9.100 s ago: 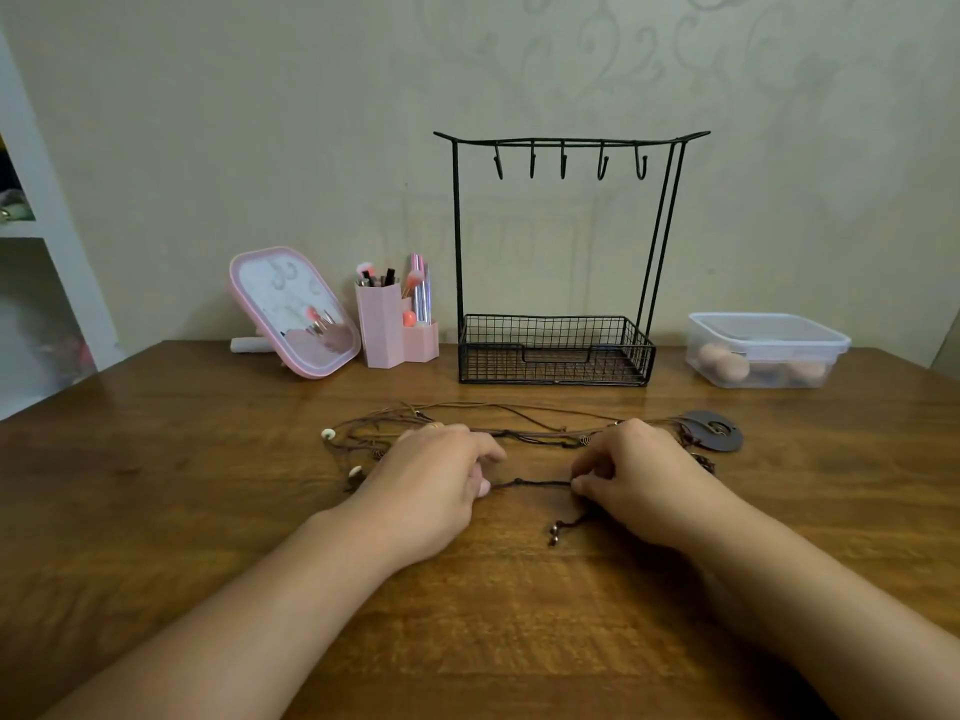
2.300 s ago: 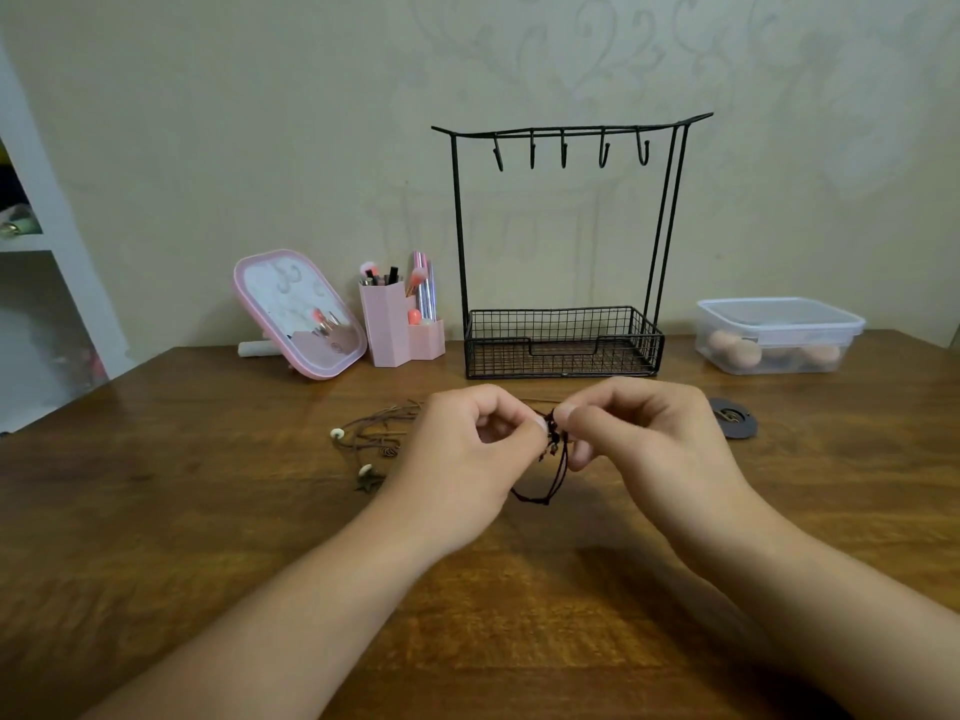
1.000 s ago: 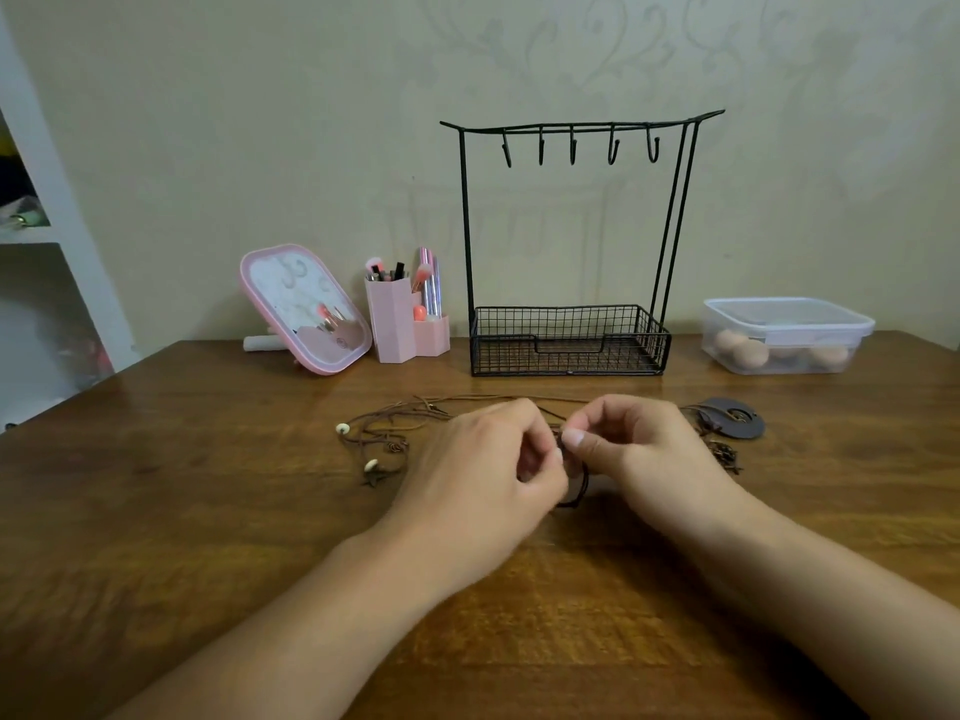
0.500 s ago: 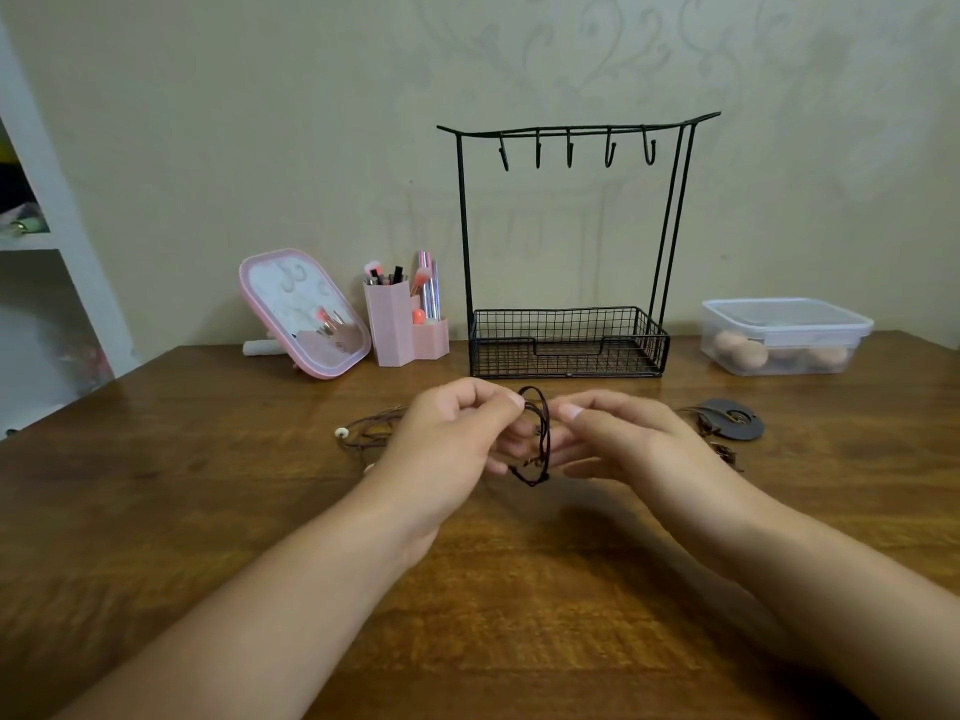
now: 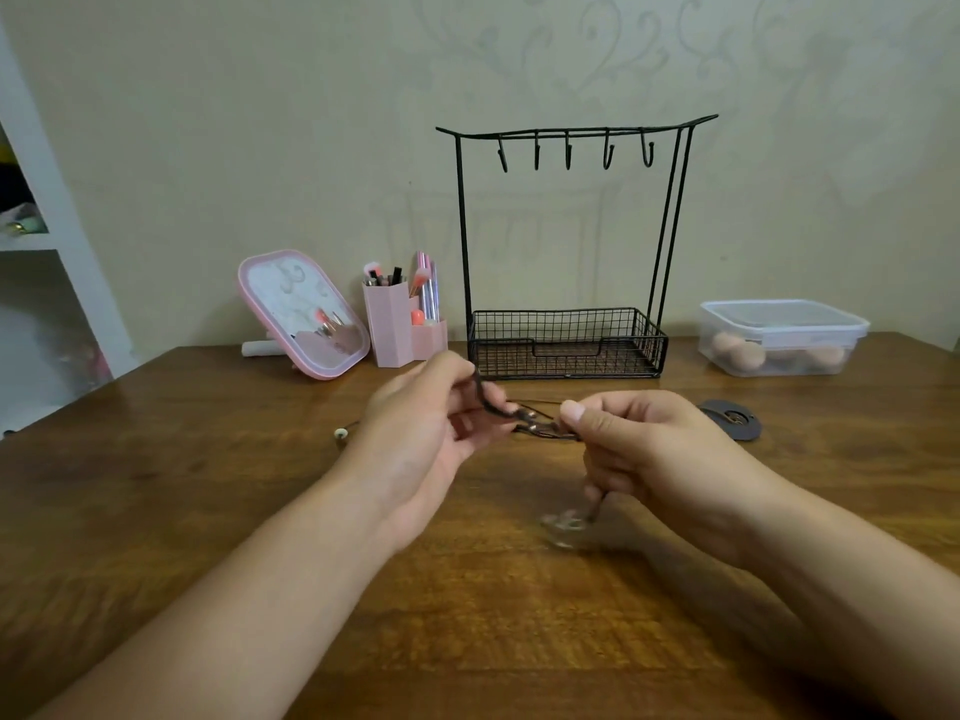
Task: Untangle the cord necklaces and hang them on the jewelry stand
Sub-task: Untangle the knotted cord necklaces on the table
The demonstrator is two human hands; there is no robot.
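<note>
**Both hands on the cord, above the worktop**

We see the left hand (image 5: 421, 433) raised over the wooden worktop (image 5: 182, 485), its thumb and fingertips pinching a dark cord necklace (image 5: 524, 420). The right hand (image 5: 644, 449) has its fingers curled around the other end of the same cord, and a blurred pendant (image 5: 563, 524) dangles below it. Further cords lie on the worktop behind the hands, with a white bead (image 5: 340, 434) showing at the left. The black wire jewelry stand (image 5: 569, 241) sits beyond, its five hooks bare. A pink mirror (image 5: 304, 314), a pink brush holder (image 5: 395, 330) and a lidded clear box (image 5: 782, 335) stand along the wall.
</note>
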